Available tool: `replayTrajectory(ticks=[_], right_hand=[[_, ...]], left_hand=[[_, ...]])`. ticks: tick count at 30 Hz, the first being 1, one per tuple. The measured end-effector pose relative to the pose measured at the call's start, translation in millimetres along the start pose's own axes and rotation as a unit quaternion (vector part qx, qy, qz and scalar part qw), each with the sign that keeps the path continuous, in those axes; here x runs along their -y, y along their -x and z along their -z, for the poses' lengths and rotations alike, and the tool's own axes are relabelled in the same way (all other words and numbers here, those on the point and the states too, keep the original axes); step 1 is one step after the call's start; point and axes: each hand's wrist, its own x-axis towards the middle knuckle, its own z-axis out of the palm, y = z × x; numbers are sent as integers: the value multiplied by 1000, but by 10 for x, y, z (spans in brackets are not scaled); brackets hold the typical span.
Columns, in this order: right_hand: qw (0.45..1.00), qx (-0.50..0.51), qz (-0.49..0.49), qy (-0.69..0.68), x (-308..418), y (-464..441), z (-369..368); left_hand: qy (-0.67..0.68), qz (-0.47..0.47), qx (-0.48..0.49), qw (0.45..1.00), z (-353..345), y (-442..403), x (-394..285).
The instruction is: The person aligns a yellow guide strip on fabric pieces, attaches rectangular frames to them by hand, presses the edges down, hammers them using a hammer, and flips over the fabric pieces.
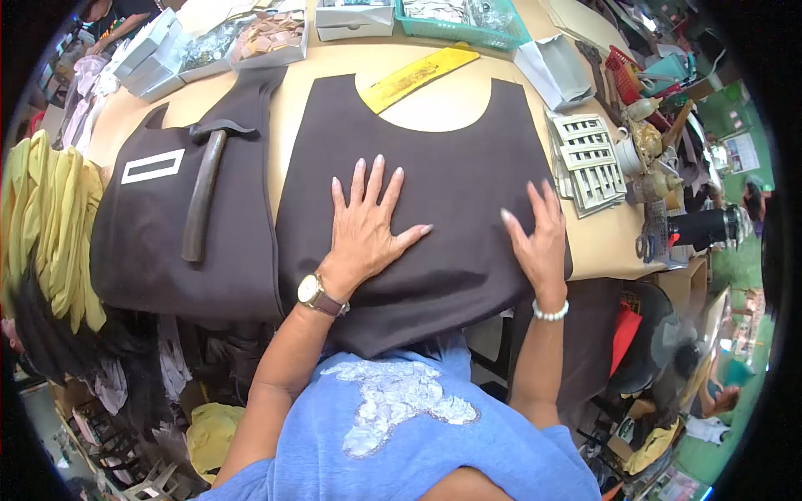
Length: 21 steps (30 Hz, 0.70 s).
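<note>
A dark brown piece of fabric or leather [451, 175] with a curved neckline cutout is spread over the table and drapes off its front edge. My left hand [368, 217] lies flat on its middle, fingers spread. Near its right edge is my right hand [539, 238], thumb and fingers apart, with nothing held. A second dark piece [159, 242] lies to the left. On it rest a hammer [205, 188] with a wooden handle and a white rectangular frame [153, 166]. A yellow strip [422, 77] shows through the neckline.
Along the back stand a box of tan pieces [269, 37], a teal basket [464, 21] and a white box [553, 71]. Stacked slotted cards [587, 159] lie at right, near a black bottle [706, 227]. Yellow fabric [50, 225] hangs at left. Another person's arm [125, 32] appears top left.
</note>
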Motion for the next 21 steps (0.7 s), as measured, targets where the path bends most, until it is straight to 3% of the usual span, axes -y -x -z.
replayTrajectory(ticks=[4,8,9,14,17,21], right_hand=[[982,-75,171,-2,340,-835,-220],[950,13,308,46,690,-1984,-859],[939,-24,332,89,777,-2079,-946],[915,141,357,126,872,-2376,-942],[914,134,347,162,900,-2435,-784],[925,42,363,105,745,-2518,-517]], left_hand=[[4,12,-3,1000,33,25,-5],[10,16,-23,1000,-5,42,10],[17,17,-20,1000,-3,49,14],[39,27,-9,999,8,82,14],[52,23,-20,998,-5,96,21],[49,23,-25,998,-40,97,28]])
